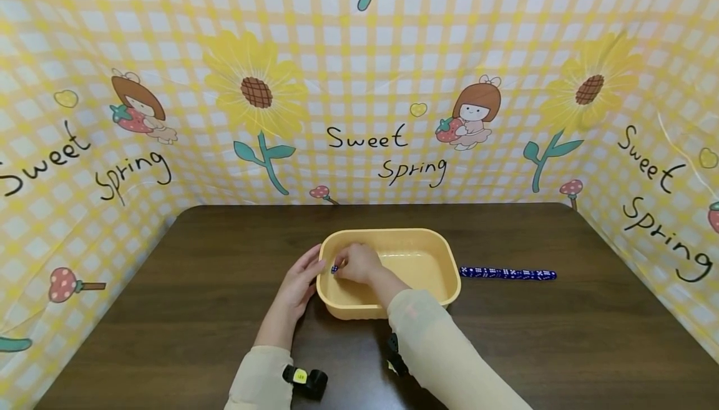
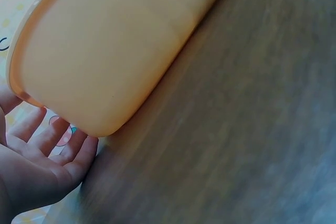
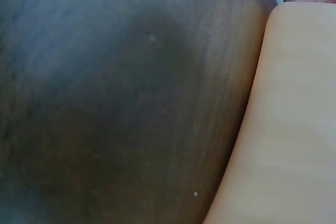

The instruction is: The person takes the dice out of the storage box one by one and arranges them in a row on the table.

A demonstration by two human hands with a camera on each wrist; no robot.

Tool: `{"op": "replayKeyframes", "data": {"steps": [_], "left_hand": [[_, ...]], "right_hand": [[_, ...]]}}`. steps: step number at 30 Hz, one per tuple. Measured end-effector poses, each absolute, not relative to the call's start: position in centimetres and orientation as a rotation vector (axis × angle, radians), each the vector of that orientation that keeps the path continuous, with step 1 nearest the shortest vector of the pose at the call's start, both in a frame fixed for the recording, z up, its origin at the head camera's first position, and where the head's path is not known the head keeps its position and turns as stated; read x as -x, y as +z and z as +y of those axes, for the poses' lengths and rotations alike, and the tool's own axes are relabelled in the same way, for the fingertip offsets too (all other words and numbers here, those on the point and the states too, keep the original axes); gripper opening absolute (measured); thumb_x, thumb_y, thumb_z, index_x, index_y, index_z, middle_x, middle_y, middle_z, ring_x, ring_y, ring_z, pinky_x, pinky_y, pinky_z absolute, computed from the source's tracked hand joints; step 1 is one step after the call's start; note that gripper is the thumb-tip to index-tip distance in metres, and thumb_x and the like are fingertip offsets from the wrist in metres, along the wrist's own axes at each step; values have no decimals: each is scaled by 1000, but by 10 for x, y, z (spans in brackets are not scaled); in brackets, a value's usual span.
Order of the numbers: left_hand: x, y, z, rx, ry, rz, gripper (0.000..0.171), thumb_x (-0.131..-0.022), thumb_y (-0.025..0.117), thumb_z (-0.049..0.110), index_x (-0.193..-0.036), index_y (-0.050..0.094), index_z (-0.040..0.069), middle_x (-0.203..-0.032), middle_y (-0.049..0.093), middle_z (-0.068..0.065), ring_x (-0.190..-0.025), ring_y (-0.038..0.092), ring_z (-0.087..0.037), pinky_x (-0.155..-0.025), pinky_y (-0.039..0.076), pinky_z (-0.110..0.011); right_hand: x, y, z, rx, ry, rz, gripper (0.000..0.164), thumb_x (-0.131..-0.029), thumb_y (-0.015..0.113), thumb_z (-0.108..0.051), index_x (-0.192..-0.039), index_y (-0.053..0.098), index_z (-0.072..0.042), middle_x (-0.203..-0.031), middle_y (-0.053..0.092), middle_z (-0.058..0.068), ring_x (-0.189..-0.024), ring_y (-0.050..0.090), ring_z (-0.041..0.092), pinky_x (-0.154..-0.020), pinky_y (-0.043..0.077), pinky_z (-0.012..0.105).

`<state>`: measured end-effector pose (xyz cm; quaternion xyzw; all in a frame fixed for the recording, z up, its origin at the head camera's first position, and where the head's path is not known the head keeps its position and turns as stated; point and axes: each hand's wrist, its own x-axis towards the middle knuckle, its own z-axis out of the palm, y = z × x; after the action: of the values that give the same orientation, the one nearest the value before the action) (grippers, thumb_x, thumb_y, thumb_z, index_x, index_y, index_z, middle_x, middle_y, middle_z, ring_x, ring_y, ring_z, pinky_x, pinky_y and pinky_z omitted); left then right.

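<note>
A yellow rectangular plastic bin (image 1: 418, 273) stands mid-table. My left hand (image 1: 299, 282) rests its fingers against the outside of the bin's left end; in the left wrist view those fingers (image 2: 79, 163) are spread and fairly straight along the wall. Reaching over the front rim, my right hand (image 1: 359, 263) is inside the bin at its left end. At its fingertips sits a small dark blue die (image 1: 334, 269) with white pips, apparently pinched between thumb and finger. The right wrist view shows only the bin's outer wall (image 3: 289, 114) and part of the left hand, not the right fingers.
A straight row of several blue dice (image 1: 508, 273) extends rightward from the bin's right side on the dark wooden table (image 1: 168, 310). Behind and at both sides hangs a yellow checked cloth (image 1: 359, 54) with flower prints. Both wrists wear black camera straps.
</note>
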<state>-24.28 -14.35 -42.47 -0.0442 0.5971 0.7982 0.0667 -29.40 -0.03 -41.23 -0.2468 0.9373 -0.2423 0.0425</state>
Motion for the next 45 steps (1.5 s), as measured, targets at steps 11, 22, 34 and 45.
{"op": "replayKeyframes", "data": {"steps": [11, 22, 34, 45], "left_hand": [[242, -424, -144, 131, 2409, 1804, 45, -88, 48, 10, -131, 35, 9, -133, 34, -10, -116, 35, -23, -88, 33, -40], [243, -424, -142, 104, 2411, 1804, 47, -87, 50, 11, -131, 35, 8, -133, 33, -11, -115, 35, -24, -87, 33, -41], [244, -426, -145, 108, 2398, 1811, 47, -87, 49, 10, -132, 34, 9, -134, 33, -9, -114, 37, -22, -85, 36, -36], [244, -425, -144, 124, 2397, 1801, 46, -87, 49, 10, -131, 35, 11, -134, 32, -8, -116, 35, -21, -88, 32, -38]], "right_hand": [[293, -411, 1, 799, -757, 2863, 7, -73, 68, -21, -78, 67, -17, -67, 56, -10, -66, 48, 9, -61, 37, 21], [293, -407, 6, 756, -892, 2780, 10, -72, 67, -15, -82, 67, -12, -71, 58, -6, -66, 49, 8, -60, 38, 20], [294, -394, 11, 753, -956, 2723, 11, -75, 64, -11, -85, 67, -10, -83, 61, -1, -80, 53, 13, -68, 41, 23], [296, -374, 33, 758, -1095, 2713, 13, -76, 65, -11, -88, 66, -6, -82, 62, 3, -81, 55, 17, -69, 42, 25]]}}
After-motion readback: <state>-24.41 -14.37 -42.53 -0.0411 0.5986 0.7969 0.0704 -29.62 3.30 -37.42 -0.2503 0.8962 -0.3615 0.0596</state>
